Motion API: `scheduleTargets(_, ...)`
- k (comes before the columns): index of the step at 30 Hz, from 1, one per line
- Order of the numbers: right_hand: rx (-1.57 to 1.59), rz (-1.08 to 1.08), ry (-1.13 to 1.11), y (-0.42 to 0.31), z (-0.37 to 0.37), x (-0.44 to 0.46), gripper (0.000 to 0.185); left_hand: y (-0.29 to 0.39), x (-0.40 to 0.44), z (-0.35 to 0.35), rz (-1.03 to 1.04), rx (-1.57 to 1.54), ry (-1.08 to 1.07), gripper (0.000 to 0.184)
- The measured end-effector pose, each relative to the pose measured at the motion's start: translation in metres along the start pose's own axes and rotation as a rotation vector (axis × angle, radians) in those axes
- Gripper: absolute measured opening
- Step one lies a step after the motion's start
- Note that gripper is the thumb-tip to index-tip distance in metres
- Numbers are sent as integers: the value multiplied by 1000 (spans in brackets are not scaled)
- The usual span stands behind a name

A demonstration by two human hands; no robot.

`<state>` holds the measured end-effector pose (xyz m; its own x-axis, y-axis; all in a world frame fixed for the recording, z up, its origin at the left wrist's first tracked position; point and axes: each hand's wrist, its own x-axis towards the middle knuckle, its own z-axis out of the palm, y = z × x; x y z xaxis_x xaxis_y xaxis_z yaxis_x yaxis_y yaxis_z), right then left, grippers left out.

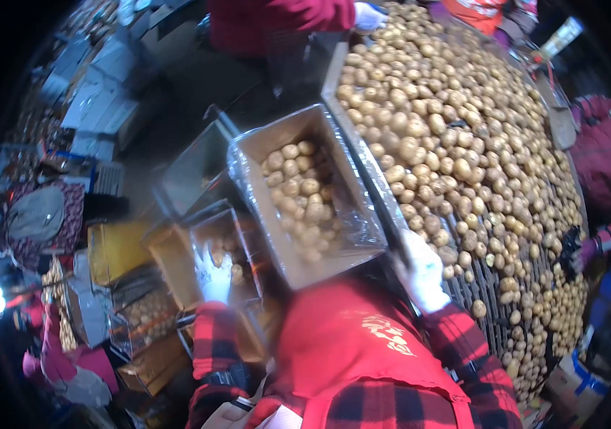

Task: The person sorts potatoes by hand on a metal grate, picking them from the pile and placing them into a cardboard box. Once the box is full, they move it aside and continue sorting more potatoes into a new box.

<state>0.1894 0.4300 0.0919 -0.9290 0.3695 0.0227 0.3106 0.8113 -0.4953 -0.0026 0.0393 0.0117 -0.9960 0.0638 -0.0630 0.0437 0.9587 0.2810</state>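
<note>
Potatoes (pixel 311 187) lie heaped in the plastic-lined box (pixel 277 136) at the centre of the view; some bare floor of the box shows below them. The other places are given from this box, twelve at the top of the view.

At eight o'clock the white-gloved left hand (pixel 214 277) is over a smaller box (pixel 245 250) with potatoes in it. Its fingers are spread; whether they touch a potato I cannot tell. At four o'clock the white-gloved right hand (pixel 421 275) is at the near end of the sorting table's metal rim (pixel 362 168). It is blurred, and I cannot tell whether it grips anything.

Between two and three o'clock, close beside the lined box, a large potato pile (pixel 455 168) spreads over the table, thinning at four o'clock to show dark slats (pixel 490 312). The wearer's red apron (pixel 352 347) is between five and six.

Farther out, a dark red sleeve (pixel 280 25) is at twelve, another worker (pixel 604 164) near three, a yellow crate (pixel 114 250) between eight and nine, and pale cartons (pixel 101 96) at ten.
</note>
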Motion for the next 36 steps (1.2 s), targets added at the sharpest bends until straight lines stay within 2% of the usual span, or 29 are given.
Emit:
scheduleTargets(1, 21, -234, 116, 5, 13, 10, 41, 32, 8, -5, 110, -210, -12, 52)
scheduleTargets(2, -7, -292, 25, -5, 13, 20, 47, 63, 11, -7, 211, -417, -30, 52)
scheduleTargets(3, -118, -370, -107, -19, 9, 30, 45, 101, 5, -7, 251, -694, -157, 50)
scheduleTargets(4, -208, -491, -47, -3, 34, 21, 43, 106, 1, 27, 342, -634, -228, 52)
scheduleTargets(5, -329, -502, -125, 9, 56, 15, 35, 159, -5, -7, 375, -608, -597, 54)
scheduleTargets(6, -449, -509, -207, 18, 71, 10, 27, 157, -16, 34, 496, -522, -711, 59)
scheduleTargets(7, -490, -468, -252, 25, 76, 6, 27, 170, -25, 39, 641, -425, -873, 65)
scheduleTargets(8, -533, -420, -297, 32, 76, 1, 26, 161, -43, 60, 791, -239, -825, 73)
scheduleTargets(9, -309, -286, -335, 43, 70, -5, 27, 152, -58, 75, 781, -188, -874, 74)
scheduleTargets(10, -176, -380, -259, 46, 58, -16, 35, 152, -69, 85, 797, -143, -928, 75)
scheduleTargets(12, -120, -282, -195, 50, 56, -58, 41, 174, -70, 63, 685, -251, -996, 69)
scheduleTargets(14, -74, -178, -228, 40, 36, -86, 45, 160, -70, 85, 753, -269, -759, 60)
scheduleTargets(15, -154, -221, -98, 40, 25, -97, 50, 164, -64, 86, 809, -324, -589, 55)
scheduleTargets(16, -172, -185, -80, 46, 17, -107, 50, 172, -58, 82, 841, -375, -412, 50)
scheduleTargets(18, -231, 131, 257, 61, 2, -133, 59, 208, -42, 63, 921, -478, -323, 44)
scheduleTargets(21, -470, 633, 384, 94, -19, -184, 72, 265, -26, 60, 1047, -527, -276, 43)
scheduleTargets(22, -453, 828, 379, 115, -10, -208, 85, 284, -24, 63, 1068, -514, -271, 43)
scheduleTargets(24, -387, 1057, 377, 163, 34, -242, 97, 323, -18, 80, 1149, -550, -248, 40)
scheduleTargets(25, -456, 1008, 435, 171, 53, -230, 103, 338, -13, 97, 1178, -510, -213, 39)
scheduleTargets(26, -302, 1004, 552, 166, 52, -201, 101, 352, -10, 113, 1204, -465, -177, 39)
scheduleTargets(28, 37, 707, 430, 154, 24, -155, 96, 386, -14, 114, 1179, -380, -137, 40)
scheduleTargets(29, 54, 715, 442, 150, 16, -146, 96, 395, -14, 115, 1201, -312, -108, 41)
scheduleTargets(31, -302, 561, 314, 148, 4, -131, 90, 408, -14, 121, 1218, -263, -55, 42)
scheduleTargets(32, -295, 569, 316, 154, 0, -124, 90, 408, -14, 123, 1227, -222, -26, 43)
scheduleTargets(34, -309, 426, 253, 167, -5, -104, 90, 407, -15, 125, 1235, -189, -18, 44)
scheduleTargets(36, -279, 281, 283, 191, 1, -60, 89, 408, -14, 126, 1241, -168, -45, 49)
